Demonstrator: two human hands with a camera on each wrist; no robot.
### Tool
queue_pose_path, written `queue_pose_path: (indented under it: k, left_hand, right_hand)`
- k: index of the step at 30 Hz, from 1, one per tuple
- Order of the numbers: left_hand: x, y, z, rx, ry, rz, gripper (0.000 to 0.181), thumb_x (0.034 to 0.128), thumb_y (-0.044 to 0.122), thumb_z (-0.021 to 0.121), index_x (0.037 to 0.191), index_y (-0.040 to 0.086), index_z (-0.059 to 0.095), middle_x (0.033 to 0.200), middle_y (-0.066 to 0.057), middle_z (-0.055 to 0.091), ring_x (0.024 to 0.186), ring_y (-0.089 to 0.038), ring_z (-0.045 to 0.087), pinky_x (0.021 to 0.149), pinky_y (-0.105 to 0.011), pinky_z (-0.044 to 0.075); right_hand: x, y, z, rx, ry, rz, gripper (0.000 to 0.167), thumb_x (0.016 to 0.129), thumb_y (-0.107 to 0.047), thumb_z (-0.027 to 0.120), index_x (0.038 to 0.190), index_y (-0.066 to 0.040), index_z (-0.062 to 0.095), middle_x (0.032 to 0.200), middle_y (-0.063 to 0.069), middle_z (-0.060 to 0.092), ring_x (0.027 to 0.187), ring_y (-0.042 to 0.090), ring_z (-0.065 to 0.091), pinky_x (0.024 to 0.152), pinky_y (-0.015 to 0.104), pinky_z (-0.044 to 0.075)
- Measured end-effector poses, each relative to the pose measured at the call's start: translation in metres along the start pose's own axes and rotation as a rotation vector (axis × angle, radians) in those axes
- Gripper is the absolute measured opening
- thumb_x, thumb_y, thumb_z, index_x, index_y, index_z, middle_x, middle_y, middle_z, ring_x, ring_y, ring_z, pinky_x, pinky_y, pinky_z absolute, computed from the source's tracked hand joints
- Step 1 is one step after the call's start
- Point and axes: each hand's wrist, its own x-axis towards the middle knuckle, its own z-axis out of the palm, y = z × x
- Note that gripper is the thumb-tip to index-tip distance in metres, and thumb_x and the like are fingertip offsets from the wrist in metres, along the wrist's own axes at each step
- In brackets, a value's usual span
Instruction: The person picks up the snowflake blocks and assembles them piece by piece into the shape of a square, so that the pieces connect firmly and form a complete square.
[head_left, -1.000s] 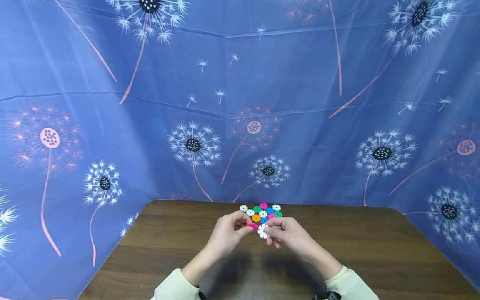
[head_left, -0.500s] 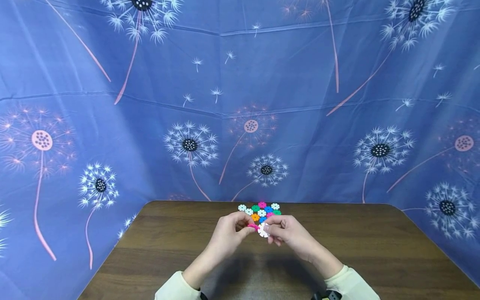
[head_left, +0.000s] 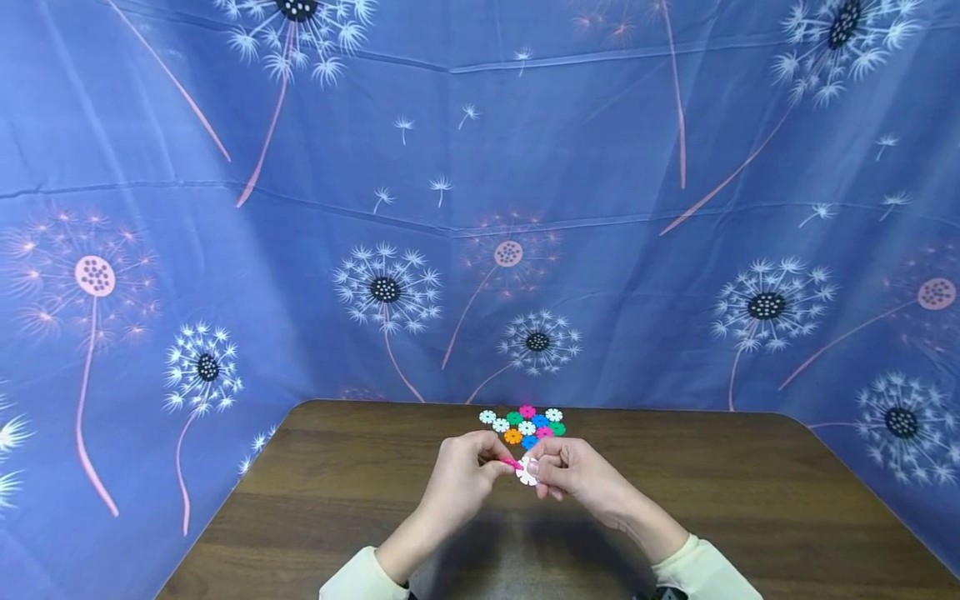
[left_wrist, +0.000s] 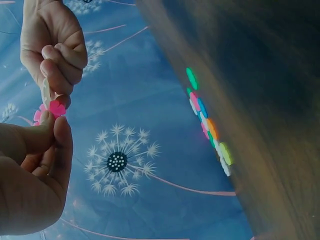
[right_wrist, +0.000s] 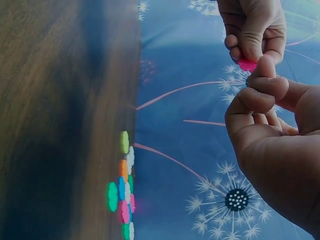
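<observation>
Here the left hand [head_left: 463, 472] pinches a pink disc [head_left: 512, 463], the right hand [head_left: 581, 473] a white disc [head_left: 527, 477], edges meeting — beyond, on the table [head_left: 337, 475], a yellow disc [left_wrist: 226, 153] shows in both wrist views, not the head's.

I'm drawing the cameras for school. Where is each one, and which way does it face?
Head: on the head, facing forward and down at table and cloth; left-hand grip, right-hand grip and sleeves show.
Left wrist: on that wrist, facing the pink disc and white disc; both grips show.
Right wrist: on that wrist, facing the pink disc; both grips show.
Shared: both wrist views have the pink disc, cloth and table.
</observation>
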Motion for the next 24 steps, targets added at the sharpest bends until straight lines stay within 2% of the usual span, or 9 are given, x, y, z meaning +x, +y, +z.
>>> queue_pose_path:
  k: [4,9,13,16,20,22,24]
  left_hand:
    - [-0.003,0.000,0.002,0.011,0.021,-0.029,0.020,0.0789,-0.005,0.082,0.074,0.012,0.073,0.069,0.008,0.069,0.057,0.000,0.049,0.052,-0.022,0.044]
    - [-0.005,-0.005,0.001,-0.009,-0.006,-0.055,0.018,0.0807,-0.002,0.082,0.075,0.013,0.073,0.069,0.010,0.068,0.057,0.000,0.052,0.053,-0.022,0.046]
    - [-0.005,-0.010,-0.004,-0.017,-0.051,-0.048,0.016,0.0833,0.001,0.081,0.079,0.013,0.071,0.071,0.011,0.068,0.062,-0.001,0.056,0.058,-0.023,0.049]
    - [-0.002,-0.015,-0.009,-0.005,-0.058,-0.046,0.015,0.0841,0.002,0.081,0.081,0.012,0.070,0.073,0.009,0.068,0.065,-0.003,0.058,0.061,-0.024,0.050]
    - [0.004,-0.024,-0.014,0.014,-0.038,-0.073,0.014,0.0844,0.003,0.081,0.081,0.011,0.070,0.074,0.006,0.068,0.066,-0.005,0.058,0.061,-0.024,0.049]
    - [0.005,-0.030,-0.016,0.027,-0.030,-0.093,0.015,0.0842,0.004,0.081,0.081,0.011,0.069,0.073,0.006,0.067,0.066,-0.007,0.057,0.060,-0.025,0.047]
    - [0.005,-0.035,-0.018,0.040,-0.025,-0.123,0.015,0.0839,0.004,0.082,0.081,0.011,0.069,0.073,0.005,0.067,0.066,-0.008,0.056,0.059,-0.025,0.047]
  right_hand:
    - [0.001,0.004,0.002,0.016,-0.012,-0.002,0.029,0.101,-0.010,0.062,0.105,0.018,0.057,0.071,0.001,0.066,0.058,0.005,0.051,0.054,0.017,0.041]
    - [0.001,0.007,0.002,0.020,-0.031,0.003,0.027,0.101,-0.009,0.062,0.105,0.018,0.057,0.072,0.002,0.066,0.059,0.005,0.053,0.055,0.017,0.043]
    - [0.005,0.007,-0.002,0.018,-0.074,0.047,0.027,0.102,-0.013,0.061,0.109,0.012,0.059,0.075,0.005,0.067,0.061,0.007,0.055,0.056,0.020,0.045]
    - [0.013,0.008,-0.011,-0.015,-0.086,0.098,0.032,0.106,-0.023,0.056,0.117,0.007,0.059,0.082,0.009,0.068,0.064,0.011,0.058,0.058,0.023,0.046]
    - [0.024,0.019,-0.033,-0.104,-0.005,0.170,0.040,0.108,-0.030,0.050,0.124,0.006,0.058,0.091,0.011,0.069,0.073,0.017,0.060,0.060,0.026,0.047]
    - [0.029,0.029,-0.044,-0.198,0.056,0.180,0.036,0.107,-0.026,0.052,0.120,0.006,0.060,0.091,0.011,0.068,0.075,0.019,0.060,0.059,0.027,0.047]
    - [0.034,0.040,-0.052,-0.342,0.112,0.169,0.027,0.105,-0.021,0.058,0.112,0.005,0.064,0.087,0.009,0.067,0.073,0.019,0.058,0.059,0.028,0.046]
